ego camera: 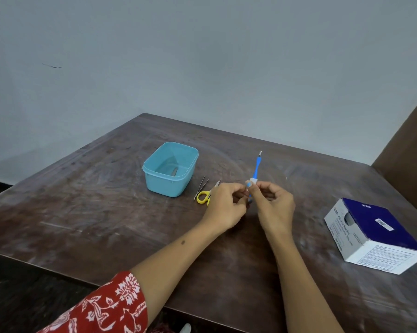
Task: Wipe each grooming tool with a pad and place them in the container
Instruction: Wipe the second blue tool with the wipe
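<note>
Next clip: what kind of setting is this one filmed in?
Probably a plain room in a home, not a salon or clinic: a worn wooden table pushed into the corner of a bare painted wall, holding just a small teal container and a box of alcohol swabs.

Left arm: red sleeve [111, 306] with white floral print, ending near the elbow. Right forearm [306, 280] bare. Blue polish on a fingernail [249, 184].

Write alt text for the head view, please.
Two hands wipe a blue tool with a white pad over a wooden table. Scissors and tweezers lie beside a blue container; a swab box sits to the right.
</note>
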Available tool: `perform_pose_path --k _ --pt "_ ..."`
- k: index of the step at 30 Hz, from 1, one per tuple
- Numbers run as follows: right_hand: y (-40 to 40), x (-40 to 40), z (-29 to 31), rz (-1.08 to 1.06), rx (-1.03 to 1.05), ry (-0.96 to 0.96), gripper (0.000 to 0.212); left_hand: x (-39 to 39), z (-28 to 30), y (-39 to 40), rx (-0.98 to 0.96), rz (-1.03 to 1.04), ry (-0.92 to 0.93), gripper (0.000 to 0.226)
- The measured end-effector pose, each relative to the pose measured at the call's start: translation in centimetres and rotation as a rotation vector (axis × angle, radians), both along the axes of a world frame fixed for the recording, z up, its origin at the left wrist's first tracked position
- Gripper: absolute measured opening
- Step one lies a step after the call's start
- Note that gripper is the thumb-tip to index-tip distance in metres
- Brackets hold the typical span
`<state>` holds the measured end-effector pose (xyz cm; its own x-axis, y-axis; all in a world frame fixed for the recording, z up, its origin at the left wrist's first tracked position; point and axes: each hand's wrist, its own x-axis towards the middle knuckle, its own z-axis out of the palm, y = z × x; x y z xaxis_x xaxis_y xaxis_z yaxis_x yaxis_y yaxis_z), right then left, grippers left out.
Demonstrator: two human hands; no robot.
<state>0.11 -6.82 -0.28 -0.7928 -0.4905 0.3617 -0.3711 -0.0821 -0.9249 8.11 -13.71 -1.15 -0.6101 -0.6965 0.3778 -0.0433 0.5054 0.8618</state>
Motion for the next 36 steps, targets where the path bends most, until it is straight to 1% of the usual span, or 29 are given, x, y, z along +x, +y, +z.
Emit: perform_pose_path --k 2,5,7,9,13,18,23,27,29,33,36 --pt "0.00 0.00 -0.04 -0.008 0.009 0.024 0.009 0.00 0.02 -0.18 0.006 0.005 -0.005 0.018" --pt "0.15 0.13 0.20 -0.061 -0.059 0.029 0.010 -0.19 -0.03 -0.43 0.073 -0.065 -0.059 0.016" --pt "0.25 0.13 0.35 -0.084 -0.093 0.014 0.009 -0.25 -0.05 -0.33 0.083 -0.079 -0.078 0.014" --pt "0.21 0.08 0.31 -0.084 -0.082 0.012 0.011 -0.20 -0.10 -0.14 0.057 -0.058 -0.075 0.014" --pt "0.01 -0.05 -0.04 -0.080 0.000 0.067 0.015 0.00 -0.02 -0.05 -0.006 0.000 -0.052 0.017" --pt "0.06 -0.39 -0.23 -0.109 -0.035 0.060 0.015 -0.09 0.23 0.27 0.025 -0.006 0.014 0.016" --pt "-0.11 -0.26 -0.46 -0.119 0.005 0.078 0.015 0.01 -0.01 -0.19 -0.003 0.005 -0.021 0.015" --pt "-0.12 -0.28 -0.44 -0.187 -0.049 0.113 0.013 -0.04 0.15 -0.14 0.057 -0.056 -0.020 0.009" --pt "-0.08 -0.29 -0.30 -0.218 -0.060 0.119 0.011 -0.09 0.16 0.01 0.052 -0.057 -0.014 0.006" --pt "-0.11 -0.24 -0.21 -0.238 -0.015 0.100 0.014 -0.10 -0.11 0.15 0.016 -0.035 -0.044 0.009" --pt "0.05 -0.22 -0.21 -0.261 -0.022 0.141 0.014 -0.20 -0.13 0.25 0.044 -0.047 -0.057 0.010"
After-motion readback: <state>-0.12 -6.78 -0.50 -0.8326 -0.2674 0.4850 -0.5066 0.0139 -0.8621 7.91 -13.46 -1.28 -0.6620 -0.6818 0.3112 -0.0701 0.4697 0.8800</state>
